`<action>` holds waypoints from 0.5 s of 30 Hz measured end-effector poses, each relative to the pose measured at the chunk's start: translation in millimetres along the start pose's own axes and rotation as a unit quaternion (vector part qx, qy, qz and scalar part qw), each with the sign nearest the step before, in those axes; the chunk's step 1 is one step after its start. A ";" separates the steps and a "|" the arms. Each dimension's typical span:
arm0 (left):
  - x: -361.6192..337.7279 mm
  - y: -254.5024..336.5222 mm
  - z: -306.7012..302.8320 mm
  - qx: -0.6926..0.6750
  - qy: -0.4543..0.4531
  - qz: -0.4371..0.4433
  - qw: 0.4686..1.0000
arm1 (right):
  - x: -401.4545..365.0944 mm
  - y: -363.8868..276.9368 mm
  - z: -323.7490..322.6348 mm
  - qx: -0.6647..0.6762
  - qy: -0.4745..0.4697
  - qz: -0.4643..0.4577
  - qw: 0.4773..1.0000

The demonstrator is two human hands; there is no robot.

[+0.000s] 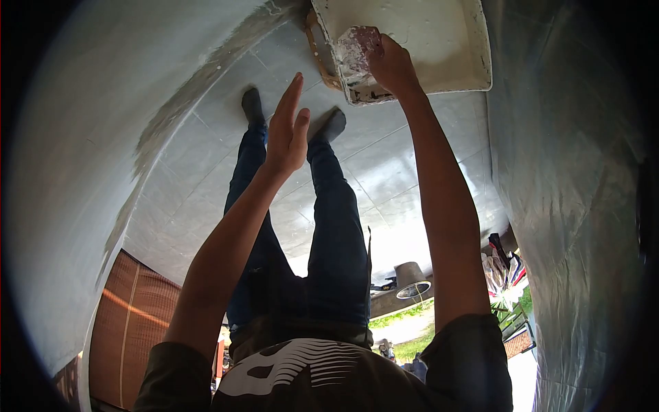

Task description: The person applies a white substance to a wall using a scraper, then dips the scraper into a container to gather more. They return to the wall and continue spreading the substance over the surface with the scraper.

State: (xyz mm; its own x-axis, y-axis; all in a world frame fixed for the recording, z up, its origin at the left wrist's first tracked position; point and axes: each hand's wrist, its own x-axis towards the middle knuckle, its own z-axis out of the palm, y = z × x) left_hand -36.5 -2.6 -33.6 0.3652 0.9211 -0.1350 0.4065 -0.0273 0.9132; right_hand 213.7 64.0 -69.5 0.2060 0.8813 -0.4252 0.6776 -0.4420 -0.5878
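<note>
My right hand (394, 65) is closed around a paint-crusted reddish-brown piece (357, 51) whose kind I cannot tell. It overlaps the left corner of a shallow off-white tray (439, 88), which has pale smears inside and on its rim. My left hand (287, 137) is raised in front of my legs, fingers stretched out together and thumb apart, with nothing in it. Both my feet, in dark socks, stand on the grey tiled floor (384, 154) short of the tray.
A curved pale wall (82, 137) with a rough grey band runs along the left. Clear plastic sheeting (556, 172) hangs at the right. Behind me are a grey bucket (410, 278) and a brown woven screen (134, 329). A brown edge (317, 51) shows beside the tray.
</note>
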 end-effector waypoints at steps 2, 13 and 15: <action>-1.0 0.4 -0.7 0.002 0.000 -0.003 1.000 | 1.7 5.6 -0.5 0.011 -0.011 -0.003 1.000; -0.6 -3.6 -15.0 0.007 0.005 0.007 1.000 | 12.3 41.3 -1.9 0.184 -0.116 0.006 0.976; -1.1 -4.9 -16.7 0.003 0.004 0.006 1.000 | 8.1 41.1 -4.3 0.225 -0.130 0.030 0.965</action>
State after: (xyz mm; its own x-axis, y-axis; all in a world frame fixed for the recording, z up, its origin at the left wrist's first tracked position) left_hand -52.9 3.0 -31.4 0.3634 0.9237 -0.1216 0.4073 -0.0402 0.9124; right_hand 246.3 53.7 -94.2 0.0119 0.8067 -0.5909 0.2818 -0.5697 -0.7720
